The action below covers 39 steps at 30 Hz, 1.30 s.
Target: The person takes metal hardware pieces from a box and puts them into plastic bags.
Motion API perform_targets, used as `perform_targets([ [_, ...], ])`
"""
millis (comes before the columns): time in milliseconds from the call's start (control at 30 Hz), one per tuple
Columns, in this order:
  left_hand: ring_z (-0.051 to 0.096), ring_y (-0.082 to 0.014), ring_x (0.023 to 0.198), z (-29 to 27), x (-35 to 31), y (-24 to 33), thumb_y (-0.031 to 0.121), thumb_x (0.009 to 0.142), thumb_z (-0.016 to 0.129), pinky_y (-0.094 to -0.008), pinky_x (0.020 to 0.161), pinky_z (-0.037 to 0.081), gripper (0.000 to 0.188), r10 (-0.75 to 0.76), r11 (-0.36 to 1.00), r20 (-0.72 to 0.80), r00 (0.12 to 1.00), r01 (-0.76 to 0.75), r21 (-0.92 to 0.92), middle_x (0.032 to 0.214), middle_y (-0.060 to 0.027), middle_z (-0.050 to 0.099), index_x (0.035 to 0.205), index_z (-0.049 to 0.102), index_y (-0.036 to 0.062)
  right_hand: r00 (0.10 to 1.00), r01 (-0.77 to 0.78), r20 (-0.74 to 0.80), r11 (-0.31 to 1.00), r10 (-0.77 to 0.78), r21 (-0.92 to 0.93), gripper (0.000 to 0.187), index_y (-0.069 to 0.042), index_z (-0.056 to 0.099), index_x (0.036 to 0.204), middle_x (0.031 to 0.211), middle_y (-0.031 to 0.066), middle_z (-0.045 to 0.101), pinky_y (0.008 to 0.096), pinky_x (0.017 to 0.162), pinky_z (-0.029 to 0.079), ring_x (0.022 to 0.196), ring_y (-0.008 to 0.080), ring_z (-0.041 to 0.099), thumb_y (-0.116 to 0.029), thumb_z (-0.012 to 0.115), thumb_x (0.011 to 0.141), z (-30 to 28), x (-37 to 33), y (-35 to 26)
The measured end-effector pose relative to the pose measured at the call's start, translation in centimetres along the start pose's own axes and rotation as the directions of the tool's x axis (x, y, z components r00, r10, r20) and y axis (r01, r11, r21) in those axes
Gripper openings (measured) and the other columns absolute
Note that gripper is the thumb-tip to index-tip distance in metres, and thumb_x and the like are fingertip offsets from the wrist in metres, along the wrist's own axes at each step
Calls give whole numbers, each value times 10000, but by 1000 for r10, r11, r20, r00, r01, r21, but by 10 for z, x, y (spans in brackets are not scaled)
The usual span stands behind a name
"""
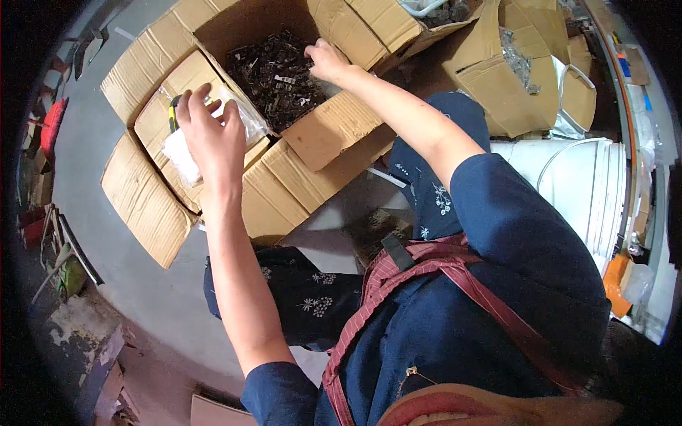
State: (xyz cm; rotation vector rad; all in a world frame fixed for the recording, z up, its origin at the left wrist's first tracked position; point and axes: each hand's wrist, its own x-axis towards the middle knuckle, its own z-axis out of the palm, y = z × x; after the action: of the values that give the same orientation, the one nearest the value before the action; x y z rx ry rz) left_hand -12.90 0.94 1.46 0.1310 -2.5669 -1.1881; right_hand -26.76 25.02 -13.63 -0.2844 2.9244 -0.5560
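An open cardboard box point(334, 128) stands in front of me, holding a pile of small dark pieces point(273, 74) with a few pale ones among them. My right hand point(328, 62) is at the box's right inner side, over the edge of the pile. Its fingers are curled together, and whatever they may hold is too small to make out. To the left, my left hand point(212, 135) hovers with its fingers apart over a clear plastic bag point(183, 160). Partly hidden behind that hand is a yellow and black tool point(173, 113). Bag and tool lie on a second, closed-looking cardboard surface point(150, 117).
Another cardboard box point(508, 92) with clear plastic in it stands to the right. Beside my right arm lies a white bucket point(575, 184). Box flaps point(145, 202) stick out over the grey floor point(135, 266). Assorted clutter point(60, 248) lines the left edge.
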Motion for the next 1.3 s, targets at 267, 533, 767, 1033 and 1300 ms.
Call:
perform_targets([
  [267, 683, -224, 944, -12, 0, -4, 153, 897, 602, -322, 832, 513, 227, 60, 997, 27, 998, -61, 40, 1042, -130, 690, 1082, 676, 45, 962, 247, -43, 924, -271, -293, 175, -119, 756, 835, 955, 90, 647, 491, 950, 432, 1126, 314, 502, -132, 609, 739, -17, -10, -7],
  [533, 676, -176, 918, -13, 4, -1, 174, 912, 621, -291, 833, 504, 209, -9, 989, 38, 999, 15, -149, 996, -108, 712, 1061, 682, 40, 931, 334, -246, 905, -271, 263, 300, -98, 711, 873, 730, 69, 681, 343, 625, 483, 685, 203, 651, -394, 659, 863, -109, -27, -39],
  [767, 618, -145, 961, -3, -8, 25, 287, 920, 663, -280, 829, 479, 381, 40, 869, 275, 961, 102, -484, 1060, -87, 678, 1183, 624, 14, 921, 377, -320, 710, -222, 595, 438, -47, 685, 637, 467, -14, 465, 269, 464, 327, 488, 41, 411, -439, 734, 825, -133, -86, -97],
  [1033, 574, -71, 702, 12, -13, 18, 139, 898, 668, -223, 658, 456, 145, -59, 618, 310, 949, 279, -735, 817, -19, 654, 965, 617, 21, 986, 81, 1, 480, -167, 873, 569, -71, 627, 588, 492, -42, 514, 265, 475, 386, 467, 83, 488, -567, 637, 868, -139, -77, -118],
  [1300, 613, -95, 747, 15, -12, 29, 188, 939, 594, -244, 653, 490, 219, -181, 539, 357, 916, 396, -743, 906, -39, 666, 1090, 619, 32, 850, -264, 318, 183, -419, 947, 253, -35, 626, 991, 986, 61, 629, 282, 824, 504, 923, 148, 619, -111, 729, 774, -150, -89, -114],
])
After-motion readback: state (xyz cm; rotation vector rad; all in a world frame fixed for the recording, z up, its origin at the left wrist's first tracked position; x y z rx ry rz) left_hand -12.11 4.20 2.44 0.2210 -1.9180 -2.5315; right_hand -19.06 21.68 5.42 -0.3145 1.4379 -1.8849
